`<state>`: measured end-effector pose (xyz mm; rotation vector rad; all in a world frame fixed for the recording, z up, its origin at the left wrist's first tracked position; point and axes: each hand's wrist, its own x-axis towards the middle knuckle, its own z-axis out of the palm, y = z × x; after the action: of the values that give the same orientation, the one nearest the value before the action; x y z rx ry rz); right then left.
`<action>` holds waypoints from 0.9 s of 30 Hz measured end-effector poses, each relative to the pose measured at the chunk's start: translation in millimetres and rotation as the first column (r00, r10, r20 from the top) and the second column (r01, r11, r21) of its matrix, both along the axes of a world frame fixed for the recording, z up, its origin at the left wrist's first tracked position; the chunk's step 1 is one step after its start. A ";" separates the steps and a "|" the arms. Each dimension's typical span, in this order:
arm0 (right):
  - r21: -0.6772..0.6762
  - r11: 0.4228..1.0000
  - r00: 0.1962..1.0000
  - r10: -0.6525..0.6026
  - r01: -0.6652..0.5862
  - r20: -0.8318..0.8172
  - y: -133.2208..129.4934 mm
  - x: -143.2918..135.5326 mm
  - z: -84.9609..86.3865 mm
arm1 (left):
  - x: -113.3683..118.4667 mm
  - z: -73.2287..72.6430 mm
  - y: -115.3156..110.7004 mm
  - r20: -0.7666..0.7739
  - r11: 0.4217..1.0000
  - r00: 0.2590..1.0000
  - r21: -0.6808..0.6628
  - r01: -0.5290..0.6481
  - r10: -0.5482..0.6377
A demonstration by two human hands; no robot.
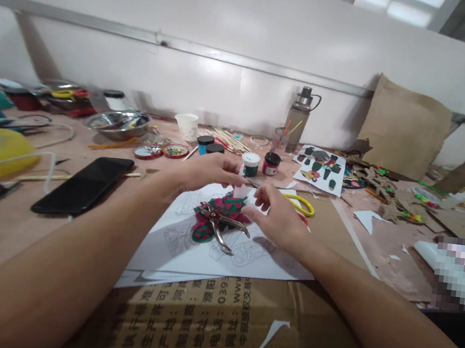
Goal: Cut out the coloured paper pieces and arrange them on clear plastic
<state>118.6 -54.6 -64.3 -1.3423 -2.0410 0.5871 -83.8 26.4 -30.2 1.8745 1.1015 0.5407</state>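
Over the drawing sheets, my left hand [211, 172] pinches a small white bottle [239, 190] between thumb and fingers, held upright. To its right my right hand [280, 216] is half curled, thumb and fingers apart, with nothing visible between them. Below both hands, a silver hole punch [220, 221] lies on green and pink patterned cutouts [203, 232]. These rest on white paper [154, 257] with pencil line drawings. Yellow-handled scissors [302, 206] lie just beyond my right hand, partly hidden by it.
A black phone [84, 185] lies left. Behind stand paint jars [271, 164], a paper cup [186, 127], a bottle [299, 120] and a metal bowl [115, 124]. Printed cutout sheets [320, 168] and craft scraps [399, 194] lie right. Cardboard [180, 325] is underneath.
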 end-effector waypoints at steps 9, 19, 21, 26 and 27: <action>-0.058 0.974 0.883 0.222 -0.217 0.414 -31.8 -24.6 -5.9 | -9.9 -2.7 11.1 0.365 0.977 0.909 -0.139 -0.162 0.202; 0.092 0.984 0.926 0.108 -0.151 0.362 -15.6 -12.2 -4.3 | -8.8 -5.5 13.1 0.521 0.946 0.790 -0.196 -0.257 0.322; 0.061 0.983 0.900 0.135 -0.175 0.414 -11.5 -9.7 -3.8 | -9.3 -6.3 14.0 0.550 0.941 0.765 -0.240 -0.240 0.335; 0.090 0.985 0.920 0.104 -0.149 0.378 -0.2 1.9 -1.3 | -4.8 -7.0 10.9 0.561 0.939 0.762 -0.289 -0.187 0.324; 0.149 0.983 0.935 0.044 -0.103 0.351 3.3 7.1 -0.2 | -2.9 -7.1 9.5 0.554 0.941 0.770 -0.286 -0.181 0.316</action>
<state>125.7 -51.3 -64.5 -1.3475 -2.3717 0.2129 -86.7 35.9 -37.3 1.2300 0.9317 1.0387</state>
